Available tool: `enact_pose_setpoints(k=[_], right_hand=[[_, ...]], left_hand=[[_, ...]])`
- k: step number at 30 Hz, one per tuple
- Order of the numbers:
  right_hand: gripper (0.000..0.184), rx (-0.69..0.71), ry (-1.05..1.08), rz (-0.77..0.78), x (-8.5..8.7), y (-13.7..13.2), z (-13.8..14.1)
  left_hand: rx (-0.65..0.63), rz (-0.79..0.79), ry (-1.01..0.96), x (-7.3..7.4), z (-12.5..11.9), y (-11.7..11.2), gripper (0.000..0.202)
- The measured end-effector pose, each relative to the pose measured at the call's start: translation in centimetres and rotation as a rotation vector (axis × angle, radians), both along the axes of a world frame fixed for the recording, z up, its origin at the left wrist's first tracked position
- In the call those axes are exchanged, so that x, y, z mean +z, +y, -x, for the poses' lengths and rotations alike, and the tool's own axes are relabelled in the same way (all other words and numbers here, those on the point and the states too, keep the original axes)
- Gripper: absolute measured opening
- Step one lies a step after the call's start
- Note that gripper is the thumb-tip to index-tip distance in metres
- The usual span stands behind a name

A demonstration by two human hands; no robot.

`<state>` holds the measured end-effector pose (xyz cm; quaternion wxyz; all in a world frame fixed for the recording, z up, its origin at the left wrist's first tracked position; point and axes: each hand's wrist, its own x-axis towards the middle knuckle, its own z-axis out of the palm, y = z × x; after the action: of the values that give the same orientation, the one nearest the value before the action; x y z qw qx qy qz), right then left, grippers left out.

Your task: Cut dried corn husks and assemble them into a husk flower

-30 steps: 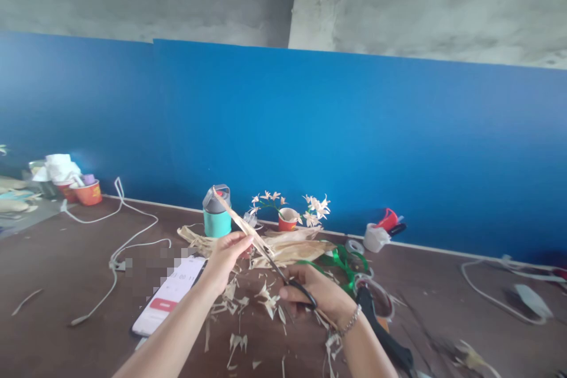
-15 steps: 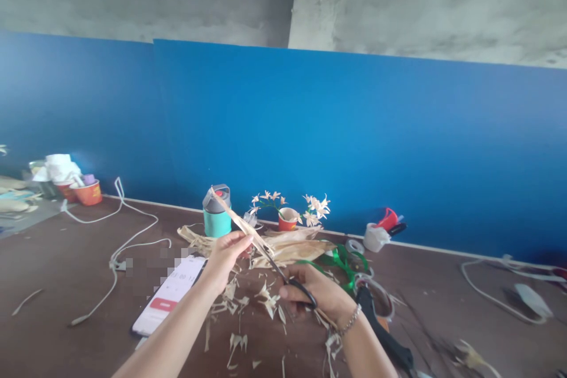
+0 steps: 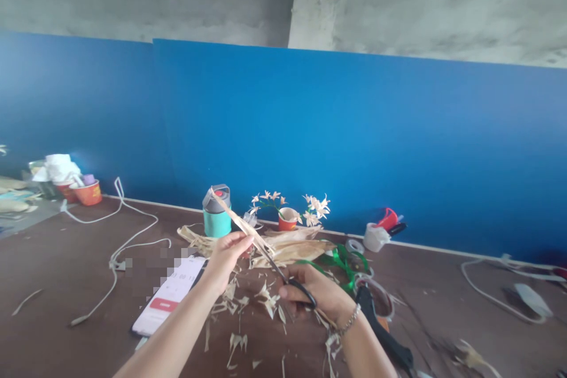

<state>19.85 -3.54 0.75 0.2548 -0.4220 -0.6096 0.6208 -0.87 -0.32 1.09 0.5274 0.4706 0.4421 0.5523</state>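
Note:
My left hand pinches a long pale dried husk strip that slants up to the left, above the brown table. My right hand is closed round the black handles of scissors, whose blades run along the strip near my left fingers. Cut husk scraps lie scattered on the table under both hands. A heap of dried husks lies just behind them.
A phone lies left of my arm, with white cables beyond. A teal bottle, a cup of pale flowers, green ribbon, tape rolls and a black glue gun stand around. Cups sit far left against the blue wall.

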Motion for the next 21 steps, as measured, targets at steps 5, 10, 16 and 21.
enact_pose_setpoints(k=[5,10,16,21], right_hand=[[0.042,-0.001,0.017,0.009,-0.10,0.09,-0.02],[0.043,-0.015,0.031,0.036,0.04,0.04,0.09],[0.042,-0.010,0.046,0.037,0.09,-0.02,0.14],[0.042,0.019,0.051,0.018,-0.06,0.04,0.02]], left_hand=[[0.011,-0.001,-0.007,0.46,-0.06,-0.29,0.027],[0.009,-0.006,0.001,0.58,-0.16,-0.36,0.028],[0.006,0.002,0.007,0.48,-0.01,-0.27,0.029],[0.004,-0.004,0.001,0.47,0.05,-0.28,0.027]])
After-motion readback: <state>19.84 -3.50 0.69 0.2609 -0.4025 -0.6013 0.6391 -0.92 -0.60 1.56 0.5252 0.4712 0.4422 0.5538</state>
